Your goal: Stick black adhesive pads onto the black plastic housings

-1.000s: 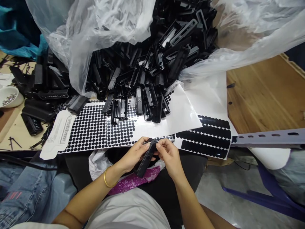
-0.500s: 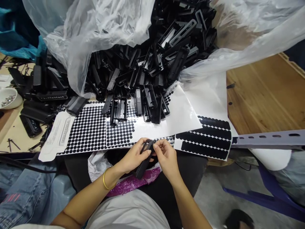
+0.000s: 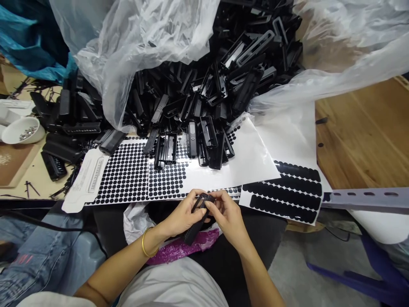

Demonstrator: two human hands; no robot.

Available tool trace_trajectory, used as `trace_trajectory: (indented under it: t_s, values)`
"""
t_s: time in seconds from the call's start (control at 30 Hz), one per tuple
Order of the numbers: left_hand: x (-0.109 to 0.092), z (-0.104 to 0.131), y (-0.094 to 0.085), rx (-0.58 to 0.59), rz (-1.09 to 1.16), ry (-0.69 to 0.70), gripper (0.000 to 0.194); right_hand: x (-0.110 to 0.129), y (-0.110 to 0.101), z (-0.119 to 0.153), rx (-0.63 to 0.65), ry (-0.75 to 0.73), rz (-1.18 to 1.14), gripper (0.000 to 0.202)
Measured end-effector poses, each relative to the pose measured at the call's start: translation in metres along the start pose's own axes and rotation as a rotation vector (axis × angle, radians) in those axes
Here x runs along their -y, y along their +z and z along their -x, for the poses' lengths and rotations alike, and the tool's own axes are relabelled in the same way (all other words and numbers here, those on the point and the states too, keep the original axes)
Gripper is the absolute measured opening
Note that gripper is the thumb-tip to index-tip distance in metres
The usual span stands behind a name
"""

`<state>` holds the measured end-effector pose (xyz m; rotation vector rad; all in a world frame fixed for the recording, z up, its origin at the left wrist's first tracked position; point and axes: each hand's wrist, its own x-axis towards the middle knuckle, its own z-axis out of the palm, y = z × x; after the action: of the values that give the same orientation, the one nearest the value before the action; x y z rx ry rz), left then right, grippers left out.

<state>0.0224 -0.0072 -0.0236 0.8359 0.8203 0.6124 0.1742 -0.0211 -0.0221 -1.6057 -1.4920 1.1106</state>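
Grip-wise, left hand [image 3: 181, 219] holds the black casing [image 3: 192, 233] while right hand [image 3: 228, 215] pinches its far end, so I'd brace firmly and go gently.

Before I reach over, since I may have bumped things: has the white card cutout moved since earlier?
No: the white card cutout sits at the left edge of the dot-sticker sheet as before; the camera view shifted.

No legible lettering, faint print [image 3: 77, 187] on white card [image 3: 86, 183], too small to read
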Motion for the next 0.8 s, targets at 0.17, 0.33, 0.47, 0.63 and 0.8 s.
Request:
trace_trajectory:
  t_s: [0.17,0.33,0.47,0.63,0.8]
  values:
    - [-0.020,0.008,-0.023,0.151,-0.531,0.041,0.045,0.001,-0.010,0.002,0.184,-0.053,-0.014,0.012]
    - [-0.053,-0.023,-0.050,-0.563,-0.934,0.305,0.035,0.008,0.003,0.000,0.177,-0.126,0.038,0.009]
    - [-0.071,-0.056,-0.068,-0.846,-1.315,0.263,0.041,0.016,0.033,-0.015,0.078,-0.203,0.205,0.009]
    - [-0.070,-0.053,-0.074,-0.772,-1.196,0.234,0.020,0.021,0.068,-0.037,0.038,-0.178,0.564,0.011]
    - [-0.041,-0.026,-0.057,-0.570,-0.381,0.336,0.030,0.019,0.057,-0.042,0.099,-0.102,0.312,0.007]
